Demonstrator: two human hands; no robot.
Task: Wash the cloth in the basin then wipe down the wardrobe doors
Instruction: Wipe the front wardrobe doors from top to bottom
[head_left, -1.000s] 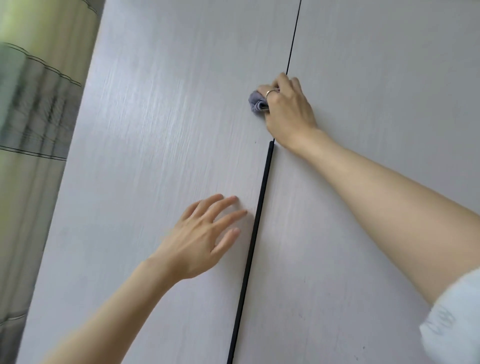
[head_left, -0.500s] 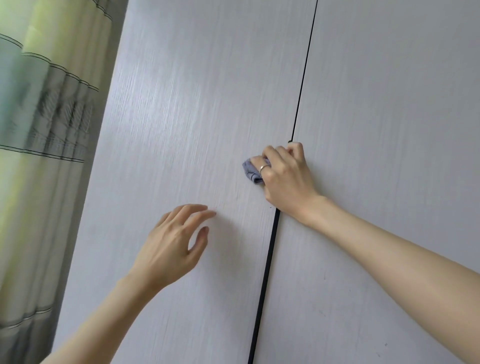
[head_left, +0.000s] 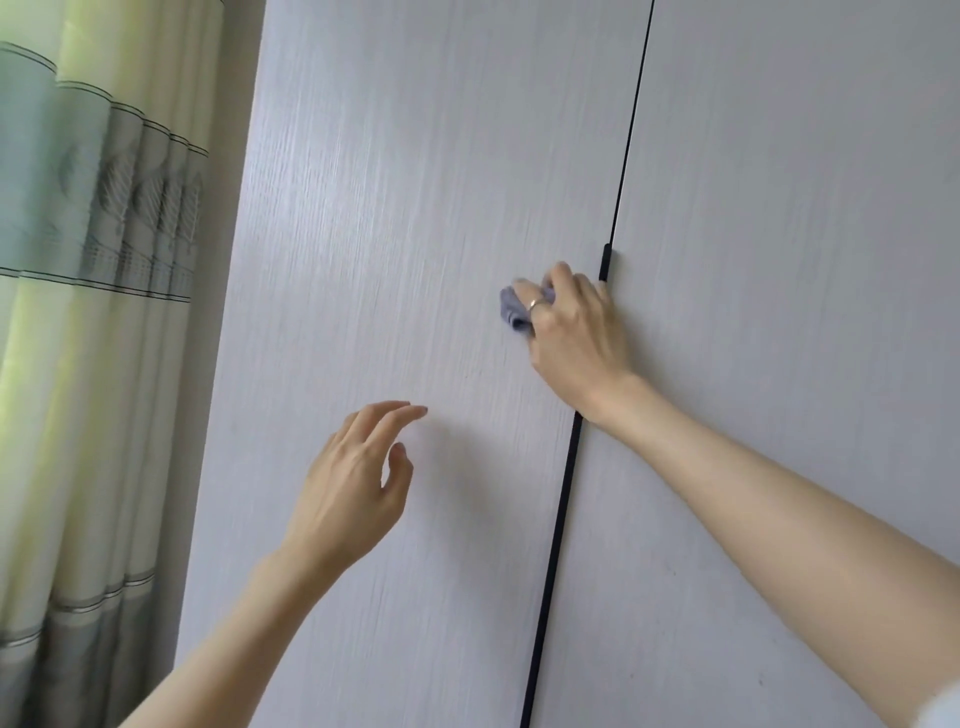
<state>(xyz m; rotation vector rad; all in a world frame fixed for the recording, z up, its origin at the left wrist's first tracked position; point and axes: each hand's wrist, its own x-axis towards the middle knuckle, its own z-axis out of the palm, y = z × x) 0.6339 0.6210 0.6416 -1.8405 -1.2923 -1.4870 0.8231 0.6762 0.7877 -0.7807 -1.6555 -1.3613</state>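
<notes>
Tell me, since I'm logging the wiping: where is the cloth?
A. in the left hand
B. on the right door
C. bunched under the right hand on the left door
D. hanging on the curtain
C: the right hand presses the bunched cloth against the left door, beside the black handle strip.

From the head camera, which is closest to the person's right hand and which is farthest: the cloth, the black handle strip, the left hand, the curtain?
1. Cloth: gripped in the right hand.
2. Black handle strip: just right of the fingers, running behind the hand.
3. Left hand: lower left, by the left door.
4. Curtain: far left edge.
</notes>
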